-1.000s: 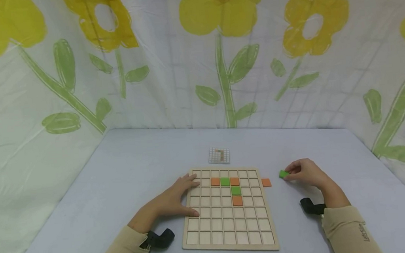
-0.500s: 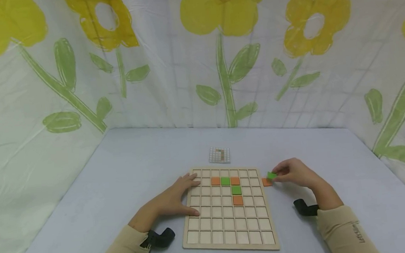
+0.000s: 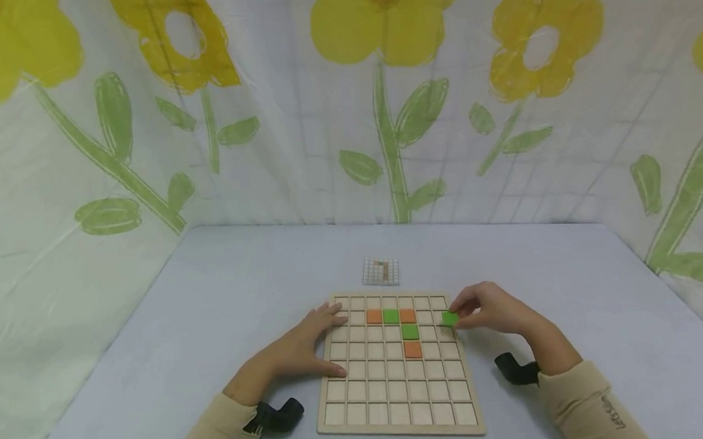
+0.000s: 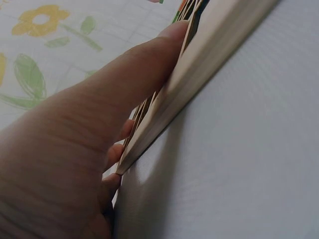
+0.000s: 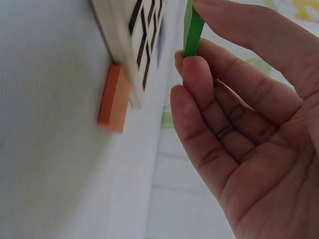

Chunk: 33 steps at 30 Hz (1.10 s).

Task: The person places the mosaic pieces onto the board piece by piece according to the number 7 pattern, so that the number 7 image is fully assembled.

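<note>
A wooden grid board [image 3: 369, 411] lies on the table, with orange and green square tiles set in an angled line in its upper middle cells. My left hand [image 3: 302, 344] rests on the board's left edge, fingers spread and thumb on the frame, as the left wrist view also shows. Between thumb and fingertips my right hand [image 3: 501, 307] pinches a green square tile [image 3: 449, 318], held over the board's right edge. In the right wrist view this tile [image 5: 193, 32] stands clear of the board. A loose orange tile [image 5: 116, 99] lies against the board's edge below that hand.
Behind the board lies a small card [image 3: 381, 271] printed with a grid and a coloured pattern. The pale table [image 3: 256, 268] meets a white curtain [image 3: 284, 156] painted with yellow flowers.
My right hand has carried the green tile leftward, past the loose orange tile, to the board's right edge. My left hand has stayed in place on the board.
</note>
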Each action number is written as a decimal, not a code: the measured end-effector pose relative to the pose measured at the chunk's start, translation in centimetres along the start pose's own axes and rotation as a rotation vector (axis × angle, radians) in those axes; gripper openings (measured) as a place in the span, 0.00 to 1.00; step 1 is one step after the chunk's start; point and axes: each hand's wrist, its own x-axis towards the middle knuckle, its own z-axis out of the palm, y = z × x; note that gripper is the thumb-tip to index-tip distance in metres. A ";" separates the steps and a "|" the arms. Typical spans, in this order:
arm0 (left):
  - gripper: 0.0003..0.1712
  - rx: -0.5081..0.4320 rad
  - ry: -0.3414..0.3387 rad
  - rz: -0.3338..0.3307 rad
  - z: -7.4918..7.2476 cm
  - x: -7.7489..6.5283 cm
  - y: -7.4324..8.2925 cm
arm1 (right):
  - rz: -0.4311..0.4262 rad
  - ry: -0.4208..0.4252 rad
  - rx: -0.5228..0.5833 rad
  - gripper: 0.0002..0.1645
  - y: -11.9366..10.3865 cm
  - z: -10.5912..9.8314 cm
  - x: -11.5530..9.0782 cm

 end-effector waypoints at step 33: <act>0.54 0.024 0.015 0.008 0.1 0.0 0.1 | -0.094 -0.138 -0.050 0.11 -5.9 4.2 0.4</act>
